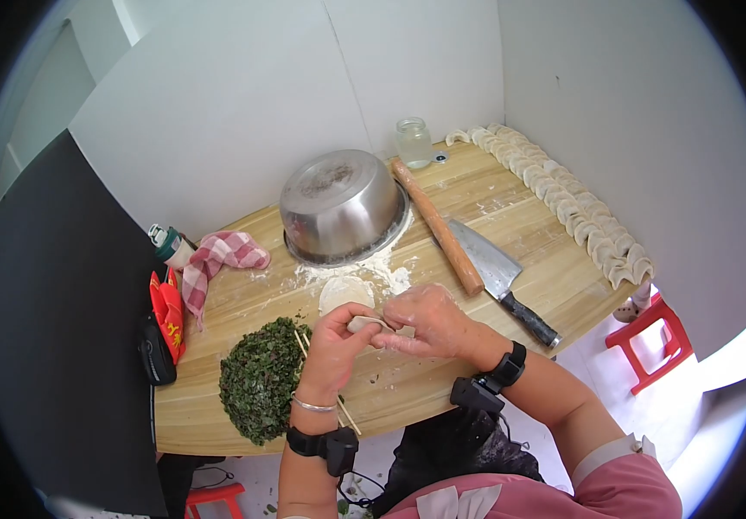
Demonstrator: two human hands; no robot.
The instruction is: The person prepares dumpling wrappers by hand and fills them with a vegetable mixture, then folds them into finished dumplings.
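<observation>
Between my two hands, above the front of the wooden table (252,303), is a folded piece of pale dough (364,323). My left hand (338,342) pinches its left end. The fingers of my right hand (429,322) close on its other side, partly hiding it. Just beyond my hands, a flat round dough wrapper (346,296) lies on scattered flour. A mound of chopped green filling (259,381) sits left of my left hand, with chopsticks (350,417) passing beneath that wrist.
An upturned metal bowl (338,208) stands at the back. Right of it lie a rolling pin (442,229) and a cleaver (487,264), near a glass jar (414,143). Rows of dumplings (563,203) line the right edge. A checked cloth (222,253) and red packet (166,313) are left.
</observation>
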